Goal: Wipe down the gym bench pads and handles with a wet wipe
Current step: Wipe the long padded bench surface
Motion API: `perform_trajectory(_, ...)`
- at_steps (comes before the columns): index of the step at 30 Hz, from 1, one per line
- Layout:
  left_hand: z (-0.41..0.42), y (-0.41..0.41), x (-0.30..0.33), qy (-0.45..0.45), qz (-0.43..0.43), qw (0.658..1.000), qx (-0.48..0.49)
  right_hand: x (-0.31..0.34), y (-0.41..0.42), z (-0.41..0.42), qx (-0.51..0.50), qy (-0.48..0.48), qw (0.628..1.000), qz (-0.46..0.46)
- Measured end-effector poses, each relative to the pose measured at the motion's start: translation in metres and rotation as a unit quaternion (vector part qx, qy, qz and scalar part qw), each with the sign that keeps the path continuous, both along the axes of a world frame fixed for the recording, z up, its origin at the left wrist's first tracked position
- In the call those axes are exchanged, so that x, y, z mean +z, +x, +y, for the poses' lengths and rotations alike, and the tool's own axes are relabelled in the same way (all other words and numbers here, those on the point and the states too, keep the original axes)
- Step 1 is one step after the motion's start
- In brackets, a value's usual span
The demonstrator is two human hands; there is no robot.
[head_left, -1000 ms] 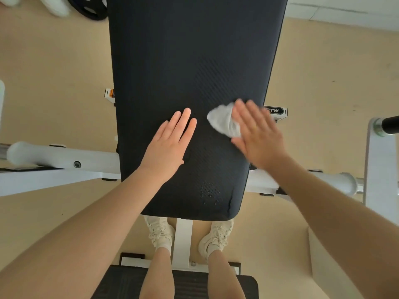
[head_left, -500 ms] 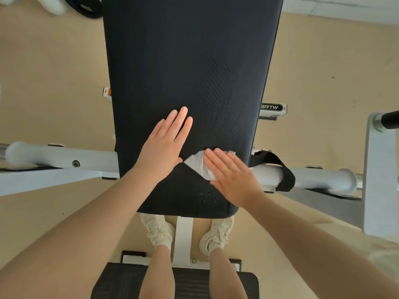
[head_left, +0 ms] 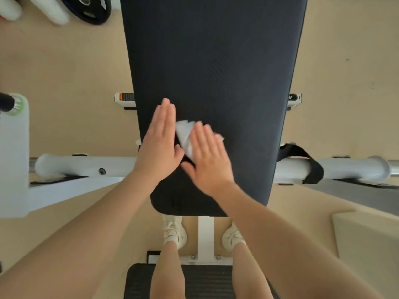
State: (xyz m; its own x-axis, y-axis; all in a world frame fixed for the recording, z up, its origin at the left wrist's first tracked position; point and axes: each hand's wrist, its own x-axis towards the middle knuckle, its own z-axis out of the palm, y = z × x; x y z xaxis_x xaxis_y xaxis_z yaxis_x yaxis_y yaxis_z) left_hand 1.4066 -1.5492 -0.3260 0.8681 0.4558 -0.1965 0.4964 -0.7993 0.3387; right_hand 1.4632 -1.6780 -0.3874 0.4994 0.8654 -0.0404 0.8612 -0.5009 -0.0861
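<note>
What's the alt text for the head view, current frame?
A person's right hand presses a white wet wipe flat against a black bench pad, while the left hand rests flat on the pad beside it. White frame bars extend to both sides, and the person's shoes show below.

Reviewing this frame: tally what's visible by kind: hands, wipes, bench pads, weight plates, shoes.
Hands: 2, left hand and right hand
Wet wipe: 1
Bench pads: 2, back pad and seat pad
Weight plate: 1
Shoes: 2, and
Total: 8
</note>
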Motion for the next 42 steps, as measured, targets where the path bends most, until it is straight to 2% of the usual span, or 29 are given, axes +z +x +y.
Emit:
perform_trajectory(4, 0.006, -0.027, -0.014, -0.031, -0.017, 0.993, 0.111, -0.009, -0.017, -0.002, 0.065, -0.029, 0.997, -0.039)
perform_trajectory(5, 0.006, -0.033, -0.017, -0.061, -0.023, 0.989, 0.131, -0.009, -0.007, -0.004, 0.044, -0.023, 0.998, -0.049)
perform_trajectory(8, 0.008, -0.042, -0.021, -0.187, -0.050, 0.964, 0.181, -0.002, 0.025, -0.012, -0.103, 0.014, 0.993, -0.055)
perform_trajectory(11, 0.013, -0.046, -0.024, -0.290, -0.096, 0.932, 0.195, 0.000, 0.016, 0.000, -0.205, 0.038, 0.978, -0.022)
perform_trajectory(12, 0.016, -0.048, -0.025, -0.323, -0.116, 0.918, 0.199, -0.003, 0.002, 0.009, -0.206, 0.043, 0.977, -0.017)
perform_trajectory(14, 0.022, -0.054, -0.028, -0.373, -0.143, 0.893, 0.206, -0.014, -0.037, 0.026, -0.141, 0.036, 0.989, -0.022)
perform_trajectory(18, 0.025, -0.055, -0.034, -0.388, -0.136, 0.889, 0.202, -0.026, -0.083, 0.044, -0.025, 0.008, 1.000, -0.013)
perform_trajectory(21, 0.020, -0.053, -0.038, -0.381, -0.159, 0.889, 0.198, -0.024, -0.062, 0.031, 0.031, -0.006, 0.999, -0.039)
perform_trajectory(25, 0.023, -0.058, -0.041, -0.376, -0.164, 0.892, 0.188, -0.013, -0.019, 0.004, -0.083, -0.002, 0.994, -0.072)
perform_trajectory(28, 0.025, -0.059, -0.041, -0.333, -0.152, 0.916, 0.165, -0.013, -0.033, 0.009, -0.124, 0.009, 0.991, -0.044)
perform_trajectory(32, 0.021, -0.055, -0.040, -0.301, -0.164, 0.926, 0.161, -0.038, -0.096, 0.015, 0.027, -0.010, 0.999, -0.027)
perform_trajectory(35, 0.015, -0.050, -0.037, -0.278, -0.131, 0.934, 0.182, -0.047, -0.100, 0.009, 0.067, -0.022, 0.997, -0.043)
perform_trajectory(39, 0.001, -0.050, -0.039, -0.127, -0.119, 0.971, 0.164, -0.037, -0.064, -0.021, 0.035, -0.033, 0.998, -0.047)
perform_trajectory(42, -0.020, -0.054, -0.046, -0.021, -0.100, 0.992, 0.069, -0.030, -0.015, -0.059, -0.082, -0.027, 0.994, -0.070)
